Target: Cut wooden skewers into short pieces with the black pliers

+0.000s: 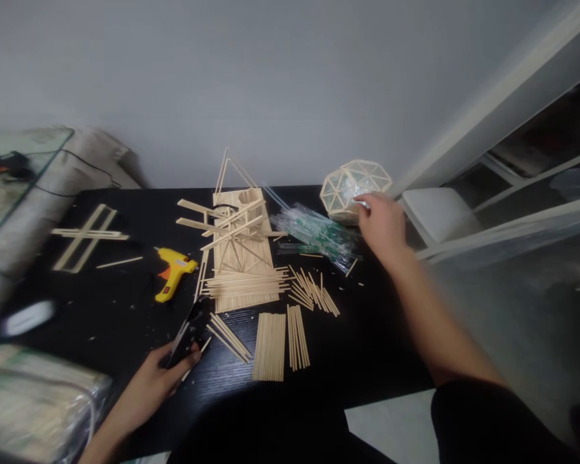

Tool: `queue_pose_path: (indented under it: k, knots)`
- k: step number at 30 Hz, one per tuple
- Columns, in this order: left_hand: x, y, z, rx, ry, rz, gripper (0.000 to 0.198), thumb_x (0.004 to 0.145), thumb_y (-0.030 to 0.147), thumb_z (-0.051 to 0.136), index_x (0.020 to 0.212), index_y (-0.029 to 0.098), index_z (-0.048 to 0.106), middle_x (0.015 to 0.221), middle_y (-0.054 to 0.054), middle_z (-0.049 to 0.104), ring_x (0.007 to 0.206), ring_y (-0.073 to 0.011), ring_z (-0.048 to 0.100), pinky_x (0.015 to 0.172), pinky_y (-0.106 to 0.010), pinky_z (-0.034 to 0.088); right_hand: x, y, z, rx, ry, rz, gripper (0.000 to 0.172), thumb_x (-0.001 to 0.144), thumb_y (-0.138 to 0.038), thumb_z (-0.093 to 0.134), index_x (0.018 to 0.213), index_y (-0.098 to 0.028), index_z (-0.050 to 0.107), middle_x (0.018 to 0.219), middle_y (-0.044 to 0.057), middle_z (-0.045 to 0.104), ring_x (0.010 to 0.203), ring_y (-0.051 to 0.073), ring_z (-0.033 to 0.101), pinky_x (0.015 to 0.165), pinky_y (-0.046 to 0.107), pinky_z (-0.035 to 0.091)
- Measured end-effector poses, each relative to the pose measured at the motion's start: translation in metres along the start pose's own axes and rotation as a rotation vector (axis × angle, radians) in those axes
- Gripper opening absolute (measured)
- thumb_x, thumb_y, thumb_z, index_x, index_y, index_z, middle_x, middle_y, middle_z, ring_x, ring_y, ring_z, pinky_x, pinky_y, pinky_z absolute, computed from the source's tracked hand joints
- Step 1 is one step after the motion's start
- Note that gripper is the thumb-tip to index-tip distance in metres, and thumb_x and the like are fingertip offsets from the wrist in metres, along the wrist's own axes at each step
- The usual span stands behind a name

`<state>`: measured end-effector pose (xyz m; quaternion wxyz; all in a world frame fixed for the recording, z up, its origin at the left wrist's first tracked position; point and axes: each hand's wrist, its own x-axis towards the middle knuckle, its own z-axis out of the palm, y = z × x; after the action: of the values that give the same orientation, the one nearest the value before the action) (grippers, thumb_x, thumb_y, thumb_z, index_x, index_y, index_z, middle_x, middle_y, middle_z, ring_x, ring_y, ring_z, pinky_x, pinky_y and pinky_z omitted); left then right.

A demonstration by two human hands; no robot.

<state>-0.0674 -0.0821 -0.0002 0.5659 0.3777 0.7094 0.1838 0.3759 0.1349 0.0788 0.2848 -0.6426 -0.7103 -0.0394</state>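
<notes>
My left hand (167, 374) is closed around a dark-handled cutting tool (182, 338) at the lower left of the black table; a thin wooden stick shows beside its fingers. Over at the back right, my right hand (379, 222) has its thumb and fingertips together in front of an octagonal stick frame (345, 187) with clear material inside. Whatever the fingertips hold is too small to make out. Between the hands lie a slatted wooden panel (222, 299) bearing stick structures, loose short sticks (314, 290) and a flat row of sticks (269, 348).
A yellow glue gun (176, 274) lies left of the panel, with a crossed stick frame (89, 238) farther left. Clear and green plastic packets (314, 235) sit right of the panel. A wrapped pack (33, 399) is at the lower left, a white stool (432, 212) at right.
</notes>
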Motion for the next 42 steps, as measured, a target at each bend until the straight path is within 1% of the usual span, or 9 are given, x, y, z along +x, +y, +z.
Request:
queue_pose_path:
  k: [3, 6, 10, 12, 14, 21, 29, 36, 42]
  knots:
    - [-0.004, 0.008, 0.001, 0.016, 0.017, 0.054, 0.065, 0.060, 0.074, 0.080, 0.083, 0.013, 0.074, 0.061, 0.002, 0.049, 0.053, -0.0119, 0.039, 0.048, -0.022, 0.029, -0.016, -0.017, -0.005, 0.181, -0.008, 0.051, 0.013, 0.093, -0.021, 0.064, 0.097, -0.018, 0.076, 0.092, 0.009, 0.078, 0.080, 0.024, 0.073, 0.084, 0.041, 0.056]
    - [-0.008, 0.018, 0.009, -0.009, 0.016, 0.172, 0.056, 0.064, 0.069, 0.081, 0.076, 0.015, 0.073, 0.064, -0.001, 0.056, 0.059, -0.0148, 0.046, 0.052, -0.024, 0.039, -0.054, -0.051, 0.002, 0.508, -0.175, 0.098, 0.009, 0.091, -0.027, 0.071, 0.092, -0.020, 0.076, 0.080, 0.003, 0.077, 0.066, 0.018, 0.070, 0.072, 0.035, 0.057]
    - [-0.010, 0.031, 0.033, -0.085, -0.033, 0.282, 0.047, 0.072, 0.062, 0.079, 0.078, 0.016, 0.071, 0.059, 0.001, 0.055, 0.057, -0.0145, 0.048, 0.055, -0.025, 0.042, -0.126, -0.110, 0.026, 0.912, -0.709, 0.133, 0.011, 0.089, -0.031, 0.075, 0.092, -0.021, 0.076, 0.082, 0.003, 0.077, 0.074, 0.018, 0.073, 0.071, 0.032, 0.059]
    - [-0.009, 0.038, 0.049, -0.123, -0.054, 0.324, 0.042, 0.076, 0.058, 0.077, 0.082, 0.017, 0.070, 0.058, 0.002, 0.055, 0.055, -0.0138, 0.047, 0.055, -0.024, 0.042, -0.158, -0.135, 0.039, 1.079, -0.888, 0.161, 0.041, 0.078, -0.032, 0.086, 0.116, -0.022, 0.073, 0.098, 0.005, 0.077, 0.081, 0.018, 0.074, 0.075, 0.032, 0.061]
    - [-0.008, 0.043, 0.065, -0.158, -0.077, 0.351, 0.039, 0.078, 0.056, 0.075, 0.080, 0.017, 0.067, 0.059, 0.002, 0.057, 0.055, -0.0138, 0.048, 0.054, -0.024, 0.041, -0.181, -0.151, 0.048, 1.172, -0.948, 0.162, 0.064, 0.072, -0.029, 0.091, 0.131, -0.024, 0.065, 0.108, 0.005, 0.075, 0.084, 0.018, 0.075, 0.082, 0.035, 0.062]
    - [0.004, 0.050, 0.088, -0.166, -0.067, 0.481, 0.033, 0.083, 0.049, 0.072, 0.081, 0.016, 0.067, 0.065, 0.001, 0.060, 0.061, -0.0141, 0.053, 0.060, -0.025, 0.043, -0.186, -0.154, 0.048, 1.233, -0.834, 0.243, 0.031, 0.088, -0.026, 0.073, 0.118, -0.020, 0.069, 0.088, 0.002, 0.075, 0.082, 0.018, 0.074, 0.078, 0.032, 0.059]
    - [0.012, 0.032, 0.066, -0.348, -0.046, 0.373, 0.040, 0.082, 0.054, 0.076, 0.087, 0.015, 0.065, 0.055, 0.007, 0.048, 0.048, -0.0089, 0.040, 0.046, -0.022, 0.031, -0.129, -0.088, 0.031, 0.343, -0.564, 0.053, 0.029, 0.092, -0.011, 0.063, 0.118, -0.017, 0.074, 0.092, 0.007, 0.074, 0.080, 0.020, 0.069, 0.081, 0.034, 0.054]
    - [0.013, 0.013, 0.042, -0.698, 0.027, 0.325, 0.032, 0.081, 0.041, 0.082, 0.087, 0.016, 0.062, 0.054, 0.009, 0.044, 0.045, -0.0059, 0.036, 0.043, -0.019, 0.030, -0.119, -0.083, 0.030, 0.005, -0.674, -0.045, 0.027, 0.096, -0.010, 0.059, 0.118, -0.017, 0.073, 0.097, 0.009, 0.074, 0.087, 0.022, 0.071, 0.080, 0.031, 0.050]
    - [0.005, 0.003, 0.031, -0.752, 0.095, 0.299, 0.032, 0.078, 0.037, 0.084, 0.087, 0.016, 0.062, 0.054, 0.008, 0.044, 0.045, -0.0061, 0.038, 0.041, -0.019, 0.031, -0.118, -0.097, 0.036, 0.052, -0.648, -0.037, 0.018, 0.102, -0.020, 0.058, 0.111, -0.018, 0.074, 0.102, 0.009, 0.073, 0.088, 0.022, 0.071, 0.078, 0.031, 0.049]
